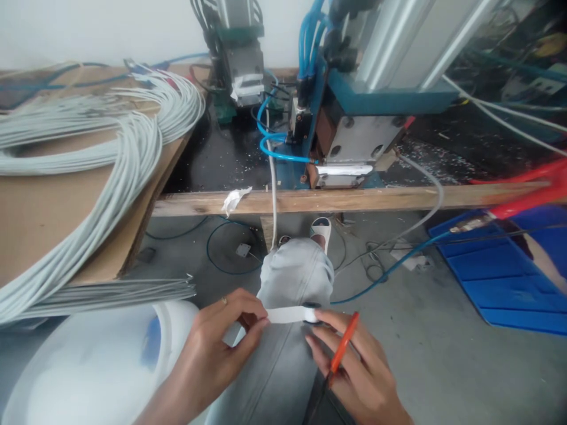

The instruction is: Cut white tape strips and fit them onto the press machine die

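A strip of white tape (286, 314) is stretched between my two hands above my lap. My left hand (221, 339) pinches its free end between thumb and fingers. At the other end, the small tape roll (312, 314) sits in the fingertips of my right hand (358, 360). That same hand also has an orange-handled tool (344, 345) tucked across its fingers. The dark lower part of this tool is partly hidden, so I cannot make out its exact kind.
Bundled white cables (133, 147) lie on cardboard (53, 224) at left, above a white drum (88, 366). A press-like machine (363, 136) stands on the bench behind a wooden edge (301, 200). A blue plastic tray (496, 283) and a red-handled air gun (527, 198) are at right.
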{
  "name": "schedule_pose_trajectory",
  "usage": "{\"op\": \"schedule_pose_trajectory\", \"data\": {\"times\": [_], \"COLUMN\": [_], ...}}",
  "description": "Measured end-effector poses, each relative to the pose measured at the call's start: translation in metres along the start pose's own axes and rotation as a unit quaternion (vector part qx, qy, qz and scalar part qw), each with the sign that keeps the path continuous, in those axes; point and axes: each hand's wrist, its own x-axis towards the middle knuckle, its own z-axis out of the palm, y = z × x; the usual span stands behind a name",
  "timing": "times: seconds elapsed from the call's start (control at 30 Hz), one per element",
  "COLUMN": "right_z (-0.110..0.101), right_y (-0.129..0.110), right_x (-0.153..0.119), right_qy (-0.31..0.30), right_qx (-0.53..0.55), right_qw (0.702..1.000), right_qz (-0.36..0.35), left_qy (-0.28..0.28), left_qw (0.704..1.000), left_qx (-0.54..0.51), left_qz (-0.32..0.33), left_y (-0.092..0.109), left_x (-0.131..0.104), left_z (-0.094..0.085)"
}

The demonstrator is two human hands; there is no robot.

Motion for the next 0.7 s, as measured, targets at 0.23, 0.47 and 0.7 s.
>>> {"op": "schedule_pose_trajectory", "data": {"times": [0.23, 0.47, 0.7], "right_z": [-0.034, -0.054, -0.066], "right_y": [0.003, 0.029, 0.057], "right_x": [0.026, 0.053, 0.099], "right_qy": [-0.103, -0.326, -0.374], "right_qx": [0.147, 0.138, 0.068], "right_qw": [0.974, 0.917, 0.920], "right_qz": [0.137, 0.183, 0.093], "left_qy": [-0.034, -0.064, -0.113], "left_qw": [0.998, 0.997, 0.991], "left_qx": [-0.032, 0.029, 0.069], "left_qz": [-0.037, -0.021, 0.001], "left_y": [-0.003, -0.005, -0.002], "left_x": [0.008, 0.028, 0.041], "left_z": [-0.007, -0.017, -0.026]}}
